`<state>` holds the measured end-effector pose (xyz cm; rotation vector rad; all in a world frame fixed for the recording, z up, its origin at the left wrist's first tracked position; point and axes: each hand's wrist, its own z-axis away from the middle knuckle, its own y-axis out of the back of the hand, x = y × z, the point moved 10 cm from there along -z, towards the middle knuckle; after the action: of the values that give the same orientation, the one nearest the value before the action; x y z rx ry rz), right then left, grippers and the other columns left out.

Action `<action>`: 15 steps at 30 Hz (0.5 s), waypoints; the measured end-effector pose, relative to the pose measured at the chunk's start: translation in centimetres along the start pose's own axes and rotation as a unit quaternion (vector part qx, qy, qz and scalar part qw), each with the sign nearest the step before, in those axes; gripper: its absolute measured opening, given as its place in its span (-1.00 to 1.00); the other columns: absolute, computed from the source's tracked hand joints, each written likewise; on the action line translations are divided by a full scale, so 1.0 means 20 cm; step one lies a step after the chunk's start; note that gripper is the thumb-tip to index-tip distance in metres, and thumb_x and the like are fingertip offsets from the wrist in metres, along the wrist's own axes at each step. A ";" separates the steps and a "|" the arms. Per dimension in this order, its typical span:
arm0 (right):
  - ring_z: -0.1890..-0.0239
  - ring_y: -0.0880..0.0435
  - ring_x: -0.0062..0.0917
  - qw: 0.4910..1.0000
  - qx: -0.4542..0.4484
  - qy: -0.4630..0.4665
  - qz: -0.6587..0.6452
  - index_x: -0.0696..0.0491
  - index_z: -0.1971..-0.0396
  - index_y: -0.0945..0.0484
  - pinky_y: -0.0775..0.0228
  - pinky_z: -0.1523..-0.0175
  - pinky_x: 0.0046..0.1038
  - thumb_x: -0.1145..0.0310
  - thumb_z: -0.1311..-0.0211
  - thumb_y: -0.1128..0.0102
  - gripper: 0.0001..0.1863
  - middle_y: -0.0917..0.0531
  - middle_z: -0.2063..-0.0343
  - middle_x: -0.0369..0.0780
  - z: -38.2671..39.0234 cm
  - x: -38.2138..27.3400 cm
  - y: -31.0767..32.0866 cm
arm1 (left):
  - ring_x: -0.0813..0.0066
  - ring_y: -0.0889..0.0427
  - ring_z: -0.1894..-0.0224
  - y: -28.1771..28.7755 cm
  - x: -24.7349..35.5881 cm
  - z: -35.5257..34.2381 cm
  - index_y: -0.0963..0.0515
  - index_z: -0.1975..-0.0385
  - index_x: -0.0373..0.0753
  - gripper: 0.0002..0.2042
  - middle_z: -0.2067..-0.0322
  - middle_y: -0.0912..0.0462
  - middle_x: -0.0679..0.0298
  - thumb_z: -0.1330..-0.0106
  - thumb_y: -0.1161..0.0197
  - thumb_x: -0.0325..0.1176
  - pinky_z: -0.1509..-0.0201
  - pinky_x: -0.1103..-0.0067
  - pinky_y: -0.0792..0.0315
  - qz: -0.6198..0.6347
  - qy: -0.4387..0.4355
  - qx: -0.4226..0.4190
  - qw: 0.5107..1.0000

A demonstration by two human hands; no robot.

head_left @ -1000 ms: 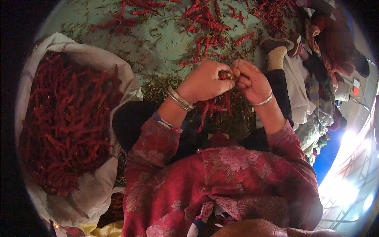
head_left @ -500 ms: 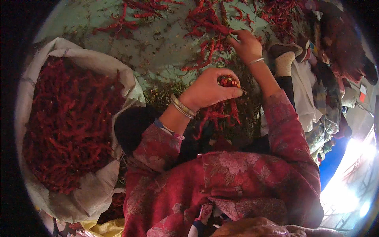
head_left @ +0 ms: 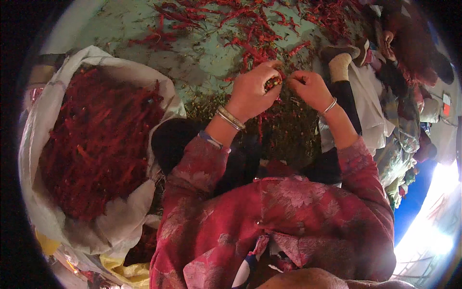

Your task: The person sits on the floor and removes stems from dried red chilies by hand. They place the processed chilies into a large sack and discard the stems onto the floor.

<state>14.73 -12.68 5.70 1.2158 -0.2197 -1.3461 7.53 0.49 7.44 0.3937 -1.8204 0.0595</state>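
Left hand (head_left: pixel 251 91) clamped on bunched red chillies (head_left: pixel 273 84) | right hand (head_left: pixel 314 92) just right of them, grip unclear

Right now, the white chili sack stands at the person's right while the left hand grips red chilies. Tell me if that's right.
Not quite: the white chili sack stands at the person's left, as the head view shows. The left hand does grip red chilies.

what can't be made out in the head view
All in the head view:
Most of the bunch: hidden by the left hand around it.
Whether the right hand pinches anything: too small and blurred.
Bottom of the sack: covered by peppers.
Part of the co-worker: cut off by the picture's edge.
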 end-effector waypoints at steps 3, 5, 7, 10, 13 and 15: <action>0.54 -0.51 -0.30 0.999 0.001 0.047 -0.018 0.15 0.48 -0.51 -0.34 0.35 -0.39 0.25 -0.02 -0.04 -0.75 -0.53 0.61 -0.08 0.14 -0.10 0.02 | 0.18 -0.56 0.31 -0.05 0.07 0.05 -0.50 0.37 -0.23 -0.79 0.36 -0.58 0.16 0.01 -0.19 -0.33 0.25 0.44 -0.42 -0.030 0.031 -0.063 0.997; 0.59 -0.47 -0.42 0.998 -0.010 0.042 -0.054 0.17 0.49 -0.50 -0.32 0.39 -0.43 0.27 0.00 -0.05 -0.75 -0.50 0.67 -0.13 0.22 -0.13 0.02 | 0.19 -0.56 0.29 -0.06 0.12 0.10 -0.50 0.35 -0.22 -0.77 0.34 -0.58 0.18 0.01 -0.20 -0.31 0.23 0.44 -0.43 -0.056 0.068 -0.100 0.991; 0.62 -0.42 -0.56 0.995 -0.037 -0.005 -0.097 0.19 0.49 -0.50 -0.29 0.42 -0.47 0.28 0.00 -0.07 -0.75 -0.46 0.72 -0.20 0.29 -0.12 0.03 | 0.22 -0.58 0.25 -0.07 0.19 0.13 -0.51 0.29 -0.23 -0.74 0.29 -0.59 0.21 0.00 -0.23 -0.31 0.16 0.48 -0.43 -0.081 0.083 -0.117 0.986; 0.61 -0.36 -0.71 0.990 -0.047 0.037 -0.128 0.19 0.49 -0.51 -0.25 0.44 -0.53 0.28 0.00 -0.06 -0.75 -0.40 0.76 -0.27 0.40 -0.18 0.03 | 0.18 -0.58 0.27 -0.06 0.37 0.18 -0.52 0.31 -0.25 -0.75 0.33 -0.60 0.16 -0.01 -0.22 -0.30 0.20 0.45 -0.43 -0.112 0.023 -0.114 0.987; 0.61 -0.33 -0.74 0.973 -0.083 0.032 -0.213 0.17 0.52 -0.53 -0.21 0.47 -0.60 0.30 -0.02 -0.09 -0.78 -0.44 0.71 -0.36 0.53 -0.22 0.01 | 0.32 -0.60 0.35 -0.10 0.47 0.24 -0.52 0.34 -0.28 -0.76 0.41 -0.60 0.17 -0.03 -0.21 -0.31 0.24 0.51 -0.42 -0.196 0.008 -0.183 0.963; 0.63 -0.32 -0.75 0.938 -0.128 0.010 -0.322 0.16 0.53 -0.53 -0.18 0.50 -0.63 0.30 -0.03 -0.11 -0.79 -0.45 0.69 -0.40 0.63 -0.27 0.01 | 0.45 -0.57 0.38 -0.08 0.53 0.27 -0.51 0.35 -0.31 -0.76 0.46 -0.59 0.23 -0.04 -0.20 -0.29 0.25 0.57 -0.41 -0.045 0.069 -0.210 0.974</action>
<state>3.98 -15.11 13.81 1.1170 0.3968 -1.8532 0.53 -4.80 15.64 0.1658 -1.6221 -0.3497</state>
